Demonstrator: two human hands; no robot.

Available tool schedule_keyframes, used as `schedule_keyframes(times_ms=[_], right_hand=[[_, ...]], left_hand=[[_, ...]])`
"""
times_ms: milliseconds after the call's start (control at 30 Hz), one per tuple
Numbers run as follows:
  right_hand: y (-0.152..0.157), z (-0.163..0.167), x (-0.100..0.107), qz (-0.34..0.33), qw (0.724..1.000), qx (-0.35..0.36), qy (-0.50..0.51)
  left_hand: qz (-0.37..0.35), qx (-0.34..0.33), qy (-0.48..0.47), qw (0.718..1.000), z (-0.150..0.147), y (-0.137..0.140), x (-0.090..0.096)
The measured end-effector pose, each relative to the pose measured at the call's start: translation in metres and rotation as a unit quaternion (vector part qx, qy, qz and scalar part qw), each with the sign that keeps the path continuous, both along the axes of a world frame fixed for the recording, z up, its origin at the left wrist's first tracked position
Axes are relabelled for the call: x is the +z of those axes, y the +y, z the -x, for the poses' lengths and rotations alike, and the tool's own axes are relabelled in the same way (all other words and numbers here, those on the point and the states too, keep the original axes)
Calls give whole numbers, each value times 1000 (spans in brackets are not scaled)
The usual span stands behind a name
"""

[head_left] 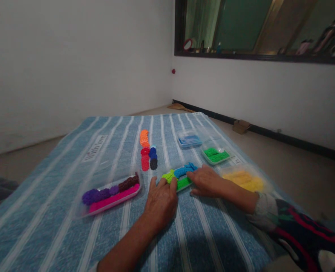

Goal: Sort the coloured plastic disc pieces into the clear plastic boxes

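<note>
A small clear plastic box (181,188) lies in front of me, holding a lime-green bundle (169,175), a blue bundle (184,170) and a bright green strip (183,183). The bundles have a ribbed look, like stacked hair ties. My left hand (162,198) rests at the box's left end, its fingers spread, with fingertips touching the lime-green bundle. From the right, my right hand (207,181) reaches the box's other end. Its index finger bends onto the blue bundle while the thumb sits lower, by the rim. The fingers partly cover the contents.
A longer box (140,185) with purple, brown and pink bundles lies left. Orange (144,138), red (145,162) and dark blue (153,154) bundles lie loose on the striped cloth (122,136). Boxes of blue (189,141), green (217,155) and yellow pieces (243,180) sit right.
</note>
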State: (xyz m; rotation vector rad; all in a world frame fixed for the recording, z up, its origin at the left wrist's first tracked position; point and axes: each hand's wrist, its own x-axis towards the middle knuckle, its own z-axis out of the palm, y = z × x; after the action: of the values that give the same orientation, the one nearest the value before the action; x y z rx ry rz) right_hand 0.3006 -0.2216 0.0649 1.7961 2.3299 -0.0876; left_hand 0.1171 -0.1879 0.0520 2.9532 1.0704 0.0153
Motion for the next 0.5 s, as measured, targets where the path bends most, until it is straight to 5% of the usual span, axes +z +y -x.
schedule_keyframes(times_ms=[500], right_hand=[[2, 5, -4, -17, 1000, -21, -5]], left_hand=[[-14, 7, 13, 1000, 4, 4, 8]])
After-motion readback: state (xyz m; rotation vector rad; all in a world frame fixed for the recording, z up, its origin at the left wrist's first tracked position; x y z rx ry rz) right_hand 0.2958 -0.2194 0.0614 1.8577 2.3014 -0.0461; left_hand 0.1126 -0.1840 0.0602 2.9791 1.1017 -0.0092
